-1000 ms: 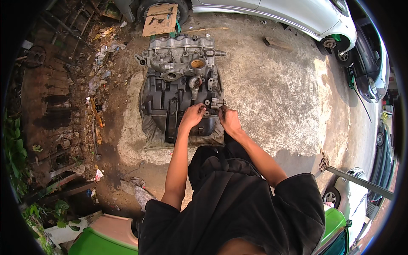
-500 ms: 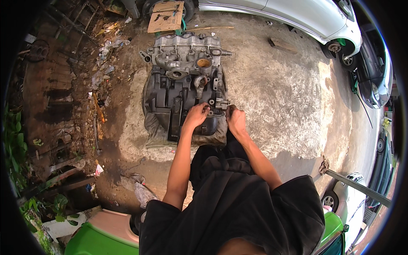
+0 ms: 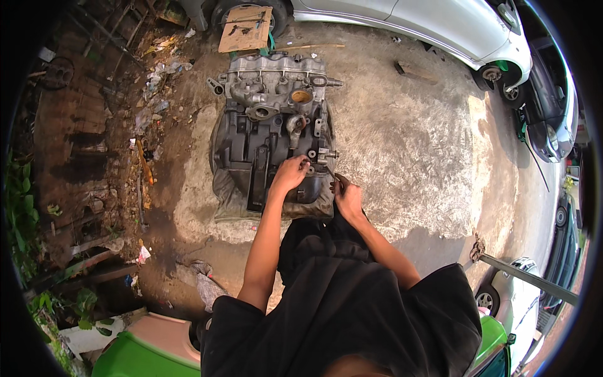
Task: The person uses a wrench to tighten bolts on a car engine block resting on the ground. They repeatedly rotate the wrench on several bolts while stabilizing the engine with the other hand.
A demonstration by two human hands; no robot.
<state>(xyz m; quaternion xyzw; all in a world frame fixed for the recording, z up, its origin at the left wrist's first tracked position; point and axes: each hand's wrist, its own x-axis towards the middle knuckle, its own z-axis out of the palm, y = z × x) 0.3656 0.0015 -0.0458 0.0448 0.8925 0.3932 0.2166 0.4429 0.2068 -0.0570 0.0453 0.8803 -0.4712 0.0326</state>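
A car engine [image 3: 237, 147] lies on a dark cloth [image 3: 226, 200] before me, its black block nearest and its silver-grey cover [image 3: 276, 65] at the far end. My left hand [image 3: 290, 173] rests at the near right part of the block, fingers bent together beside a small round fitting [image 3: 312, 154]; whatever is between them is hidden. Just right of the block, my right hand [image 3: 347, 196] is closed on a thin metal rod-like tool [image 3: 331, 171]. The tool's tip points toward a small metal bracket [image 3: 324, 155] on the block's right edge; contact cannot be made out.
A cardboard sheet [image 3: 242, 39] with small dark parts lies beyond the engine, beside a silver car [image 3: 352, 14]. A wood block [image 3: 416, 71] sits on the concrete at far right. Litter [image 3: 157, 81] runs along the left. A green car body [image 3: 147, 352] stands behind me.
My right hand has drawn back toward me from the bracket and turned, bringing the thin tool into sight. My left hand stays almost in place.
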